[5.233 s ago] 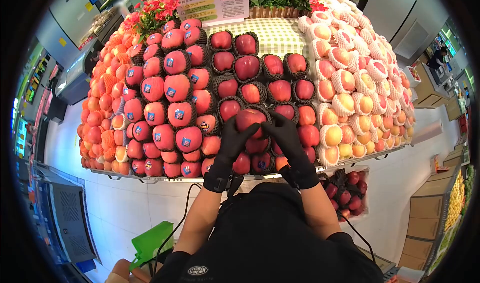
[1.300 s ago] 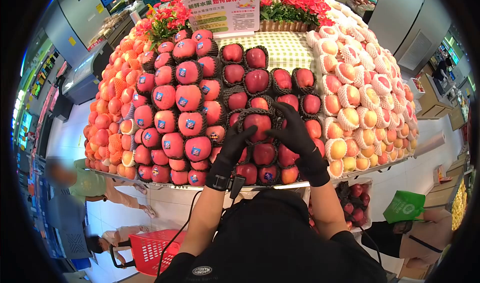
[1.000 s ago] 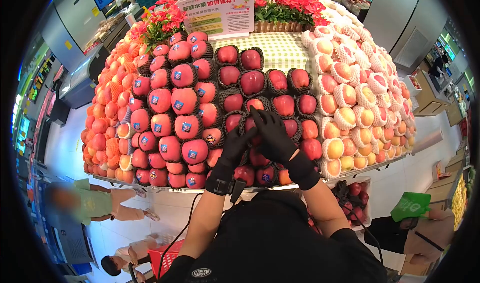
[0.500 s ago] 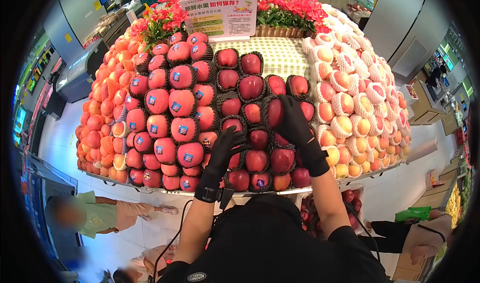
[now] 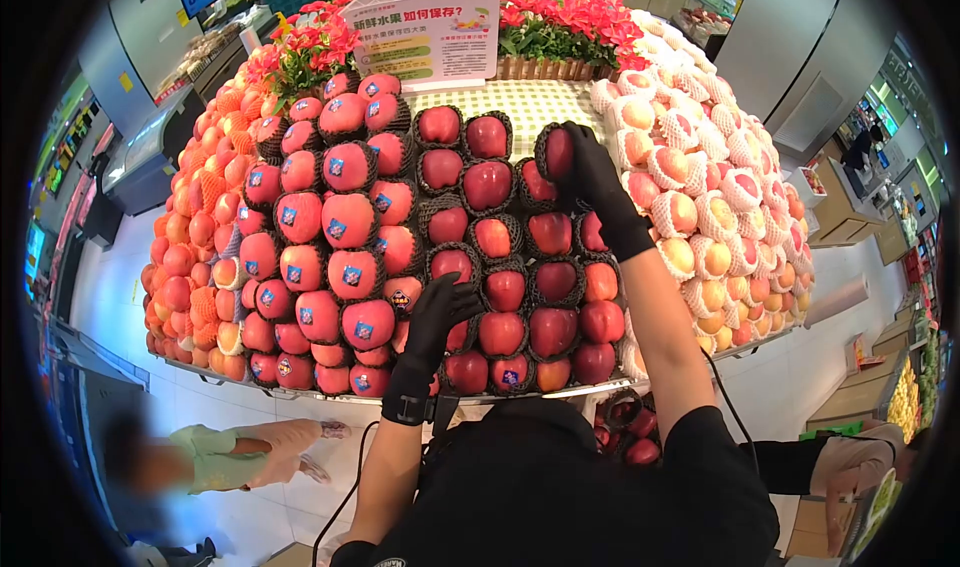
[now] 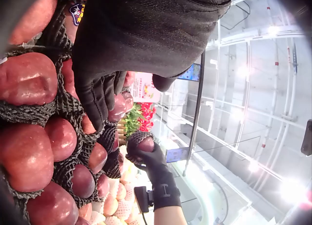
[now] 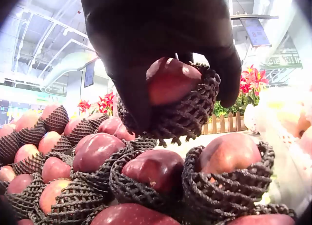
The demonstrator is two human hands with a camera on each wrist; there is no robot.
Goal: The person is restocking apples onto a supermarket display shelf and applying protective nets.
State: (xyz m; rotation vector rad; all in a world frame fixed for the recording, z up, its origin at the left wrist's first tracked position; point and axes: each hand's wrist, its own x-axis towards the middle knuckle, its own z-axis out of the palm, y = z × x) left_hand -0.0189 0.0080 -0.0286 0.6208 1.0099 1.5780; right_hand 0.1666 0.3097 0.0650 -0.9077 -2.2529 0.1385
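My right hand [image 5: 598, 175], in a black glove, grips a dark red apple [image 5: 556, 155] wrapped in a black foam net. In the right wrist view, fingers and thumb reach down around the netted apple [image 7: 171, 84], which hangs just above two netted apples in the row below. It is held at the back of the dark red apples, by the green checked cloth [image 5: 545, 102]. My left hand [image 5: 440, 317], also gloved, hovers with loose fingers over the left side of these apples, near a netted apple [image 5: 452, 264]. Nothing is held in it, as the left wrist view shows.
Stickered pink-red apples [image 5: 347, 220] are piled left, peach-toned fruit in white nets [image 5: 680, 207] right. A sign [image 5: 420, 42] and red flowers [image 5: 570, 22] stand behind. Below the front edge is a container of apples [image 5: 640, 422]. A person in a green shirt [image 5: 215, 459] is behind left.
The right hand has carried the netted apple away from the left hand, up and right to the back row. The left hand has let go of it and drawn back toward the left.
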